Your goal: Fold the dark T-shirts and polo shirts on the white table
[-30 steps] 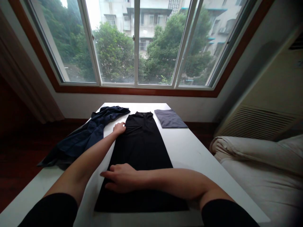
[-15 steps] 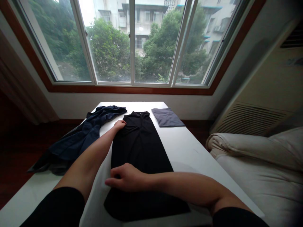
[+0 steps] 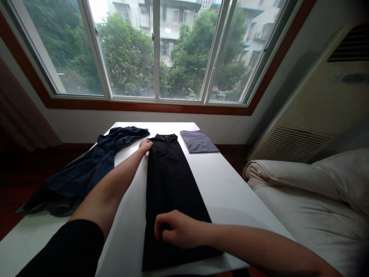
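Black garment [image 3: 175, 181]: long, flat, lightly creased toward its far end, lying 12-to-6 o'clock on white surface [image 3: 225, 188]. Left hand [image 3: 146, 145], garment's 11 o'clock corner: fingers pinched on its edge. Right hand [image 3: 180, 231], toward 6: fingers curled; cannot tell whether gripping cloth. Right forearm [image 3: 259, 243] cut off at 5.

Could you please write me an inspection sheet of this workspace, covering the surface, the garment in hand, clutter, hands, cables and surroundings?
Surface: white table, pale and smooth-looking.
Job's things: black garment, laid lengthwise, creased near its far end.
Clutter: rumpled dark blue clothing across the left edge; folded grey cloth at far right.
Hands: left hand pinches the garment's far left edge; right hand, curled, is over its near part, grip unclear.
Cables: nothing seen.
Surroundings: window ahead; beige vented unit and pale padding at right.
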`<control>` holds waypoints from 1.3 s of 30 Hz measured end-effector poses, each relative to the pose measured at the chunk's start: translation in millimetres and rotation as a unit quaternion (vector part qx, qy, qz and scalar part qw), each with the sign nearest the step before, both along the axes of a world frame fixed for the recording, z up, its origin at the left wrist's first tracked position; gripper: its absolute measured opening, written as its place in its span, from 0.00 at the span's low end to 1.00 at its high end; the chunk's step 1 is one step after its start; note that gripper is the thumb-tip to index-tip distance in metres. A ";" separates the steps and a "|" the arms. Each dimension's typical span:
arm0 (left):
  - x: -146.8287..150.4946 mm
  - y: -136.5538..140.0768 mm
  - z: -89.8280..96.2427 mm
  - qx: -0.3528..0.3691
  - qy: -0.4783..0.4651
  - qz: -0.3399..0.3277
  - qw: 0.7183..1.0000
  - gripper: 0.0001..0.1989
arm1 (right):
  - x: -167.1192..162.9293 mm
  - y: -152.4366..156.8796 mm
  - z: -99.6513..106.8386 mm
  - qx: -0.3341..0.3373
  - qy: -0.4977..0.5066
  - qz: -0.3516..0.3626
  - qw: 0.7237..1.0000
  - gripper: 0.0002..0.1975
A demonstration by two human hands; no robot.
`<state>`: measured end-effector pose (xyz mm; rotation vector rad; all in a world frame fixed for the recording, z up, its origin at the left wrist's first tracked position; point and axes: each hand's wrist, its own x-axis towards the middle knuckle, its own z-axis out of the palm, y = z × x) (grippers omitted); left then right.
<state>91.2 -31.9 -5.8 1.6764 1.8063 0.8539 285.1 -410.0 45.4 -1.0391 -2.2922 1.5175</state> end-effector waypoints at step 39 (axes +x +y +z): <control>44.3 -43.3 -48.8 0.115 0.254 -0.167 0.946 0.26 | 37.6 12.2 15.7 -0.017 -0.009 0.068 0.997 0.14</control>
